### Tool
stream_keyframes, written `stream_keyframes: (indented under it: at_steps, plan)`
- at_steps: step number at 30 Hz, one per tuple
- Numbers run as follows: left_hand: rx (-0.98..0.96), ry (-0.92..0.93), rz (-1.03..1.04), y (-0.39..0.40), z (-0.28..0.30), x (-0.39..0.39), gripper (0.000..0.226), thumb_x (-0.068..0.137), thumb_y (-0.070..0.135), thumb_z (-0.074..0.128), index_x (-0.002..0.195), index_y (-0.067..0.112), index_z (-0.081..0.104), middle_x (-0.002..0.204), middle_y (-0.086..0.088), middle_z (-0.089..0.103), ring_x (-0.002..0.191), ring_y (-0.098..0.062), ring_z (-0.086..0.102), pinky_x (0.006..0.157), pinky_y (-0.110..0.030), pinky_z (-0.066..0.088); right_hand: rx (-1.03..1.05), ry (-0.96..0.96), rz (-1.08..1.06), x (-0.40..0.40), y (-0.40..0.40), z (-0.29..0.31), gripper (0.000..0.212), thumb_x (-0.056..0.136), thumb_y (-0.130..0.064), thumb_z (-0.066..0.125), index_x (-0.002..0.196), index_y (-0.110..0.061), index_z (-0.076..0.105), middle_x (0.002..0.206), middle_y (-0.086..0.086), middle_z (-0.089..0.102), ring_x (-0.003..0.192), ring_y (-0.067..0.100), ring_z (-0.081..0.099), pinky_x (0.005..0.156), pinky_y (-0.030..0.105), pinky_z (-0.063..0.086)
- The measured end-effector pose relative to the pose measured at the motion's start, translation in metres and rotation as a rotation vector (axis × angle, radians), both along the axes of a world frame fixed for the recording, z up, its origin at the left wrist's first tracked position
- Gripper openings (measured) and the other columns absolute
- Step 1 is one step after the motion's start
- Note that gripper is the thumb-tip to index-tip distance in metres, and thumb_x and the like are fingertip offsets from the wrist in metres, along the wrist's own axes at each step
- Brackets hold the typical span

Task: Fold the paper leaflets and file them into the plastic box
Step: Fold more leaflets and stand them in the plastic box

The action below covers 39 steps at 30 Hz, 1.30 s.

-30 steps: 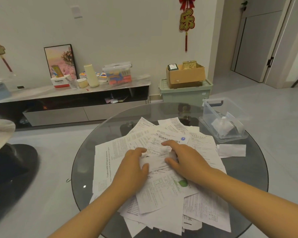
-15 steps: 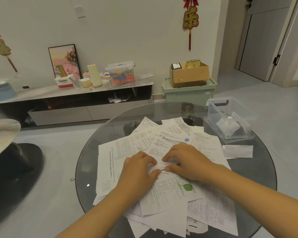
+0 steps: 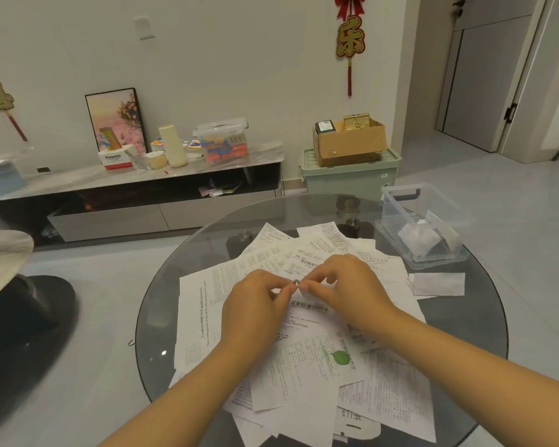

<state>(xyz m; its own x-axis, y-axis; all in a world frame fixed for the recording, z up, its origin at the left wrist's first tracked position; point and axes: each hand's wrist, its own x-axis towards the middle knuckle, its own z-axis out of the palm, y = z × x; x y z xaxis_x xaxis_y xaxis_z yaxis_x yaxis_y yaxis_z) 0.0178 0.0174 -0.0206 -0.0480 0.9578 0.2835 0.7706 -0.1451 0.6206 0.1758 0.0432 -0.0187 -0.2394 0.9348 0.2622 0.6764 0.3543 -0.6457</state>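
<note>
A home living room: TV console [image 3: 162, 204], hanging wall charm [image 3: 350, 40].

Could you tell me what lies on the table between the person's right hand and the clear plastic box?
In the head view, spread leaflets cover the glass between the right hand and the clear plastic box; a small folded paper lies just right of them.

Room light is even, soft and rather dim, with a greenish-grey cast. The glass bench [image 3: 484, 321] carries faint reflections and one small bright glint near its left rim. Shadows under both forearms are weak and diffuse. Wide-angle distortion bows the door frame [image 3: 530, 75] at right and stretches the corners. Fine print on the paper leaflets [image 3: 320, 356] is soft, mostly unreadable.
</note>
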Motion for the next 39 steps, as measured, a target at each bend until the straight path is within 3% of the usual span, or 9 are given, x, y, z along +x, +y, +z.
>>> stream_keyframes:
  at_steps: [4, 7, 11, 15, 18, 23, 28, 34, 39]
  plan:
    - [0.006, -0.158, -0.054, 0.005, 0.003, 0.015, 0.013, 0.090, 0.035, 0.060, 0.094, 0.032, 0.073, 0.094, 0.019, 0.065, 0.077, 0.004, 0.059, 0.065, -0.009, 0.042, -0.097, 0.254, -0.059, 0.008, -0.003, 0.006, 0.011, 0.085, -0.032, 0.066, 0.084, -0.027, 0.075, 0.080, -0.012, 0.071, 0.077, 0.002, 0.064, 0.070, 0.019, 0.051]
    - [-0.003, -0.277, -0.130, 0.005, 0.007, 0.030, 0.018, 0.094, 0.028, 0.054, 0.098, 0.030, 0.071, 0.098, 0.015, 0.068, 0.082, 0.003, 0.062, 0.072, -0.013, 0.050, -0.114, 0.370, -0.104, 0.016, 0.000, 0.012, 0.011, 0.086, -0.029, 0.065, 0.085, -0.024, 0.075, 0.081, -0.013, 0.071, 0.079, 0.001, 0.063, 0.067, 0.014, 0.047]
    - [-0.011, -0.433, -0.141, 0.005, 0.011, 0.046, 0.020, 0.096, 0.014, 0.052, 0.107, 0.023, 0.066, 0.101, 0.005, 0.069, 0.076, 0.002, 0.067, 0.064, -0.008, 0.048, -0.171, 0.419, -0.097, 0.031, 0.002, 0.019, 0.018, 0.086, -0.036, 0.065, 0.081, -0.023, 0.076, 0.077, -0.010, 0.071, 0.079, 0.006, 0.064, 0.077, 0.028, 0.054]
    - [-0.026, -0.428, -0.155, 0.008, 0.010, 0.056, 0.018, 0.089, 0.016, 0.062, 0.104, 0.026, 0.065, 0.096, 0.008, 0.070, 0.073, -0.001, 0.068, 0.065, -0.010, 0.051, -0.296, 0.333, 0.057, 0.046, -0.006, 0.030, 0.014, 0.080, -0.039, 0.070, 0.085, -0.027, 0.076, 0.081, -0.012, 0.073, 0.083, 0.002, 0.066, 0.081, 0.024, 0.053]
    - [-0.009, -0.419, -0.172, 0.008, 0.009, 0.066, 0.011, 0.085, 0.018, 0.067, 0.091, 0.027, 0.068, 0.088, 0.007, 0.071, 0.073, -0.001, 0.068, 0.066, -0.012, 0.051, -0.238, 0.143, 0.035, 0.063, -0.010, 0.036, 0.013, 0.079, -0.038, 0.072, 0.090, -0.034, 0.075, 0.081, -0.018, 0.070, 0.078, -0.001, 0.061, 0.067, 0.010, 0.045]
    - [0.003, -0.485, -0.234, 0.010, 0.010, 0.085, 0.013, 0.085, 0.013, 0.068, 0.083, 0.025, 0.071, 0.077, 0.008, 0.072, 0.074, -0.004, 0.069, 0.073, -0.019, 0.056, -0.110, -0.060, -0.049, 0.085, -0.010, 0.043, 0.014, 0.084, -0.038, 0.066, 0.094, -0.034, 0.074, 0.067, -0.024, 0.055, 0.065, -0.020, 0.047, 0.053, 0.007, 0.032]
    - [0.063, -0.382, -0.281, 0.017, 0.009, 0.106, 0.019, 0.083, 0.016, 0.071, 0.074, 0.032, 0.069, 0.078, 0.009, 0.070, 0.077, -0.004, 0.066, 0.076, -0.019, 0.053, -0.046, -0.174, -0.130, 0.107, -0.009, 0.044, 0.018, 0.085, -0.035, 0.066, 0.101, -0.031, 0.074, 0.083, -0.017, 0.065, 0.063, -0.002, 0.047, 0.058, 0.008, 0.029]
    - [0.096, -0.247, -0.429, 0.016, 0.003, 0.132, 0.023, 0.091, 0.011, 0.060, 0.103, 0.028, 0.069, 0.098, 0.022, 0.062, 0.095, 0.004, 0.058, 0.085, -0.009, 0.044, 0.024, -0.297, -0.202, 0.142, -0.014, 0.044, 0.020, 0.088, -0.030, 0.063, 0.105, -0.027, 0.073, 0.099, -0.003, 0.069, 0.086, 0.016, 0.058, 0.075, 0.023, 0.044]
    - [0.061, -0.007, -0.544, 0.010, -0.010, 0.137, 0.035, 0.096, 0.010, 0.047, 0.127, 0.026, 0.055, 0.119, 0.021, 0.050, 0.106, 0.012, 0.039, 0.093, 0.003, 0.023, 0.059, -0.347, -0.170, 0.165, -0.016, 0.028, 0.021, 0.090, -0.024, 0.061, 0.108, -0.025, 0.071, 0.104, -0.005, 0.064, 0.084, 0.005, 0.046, 0.068, 0.013, 0.030]
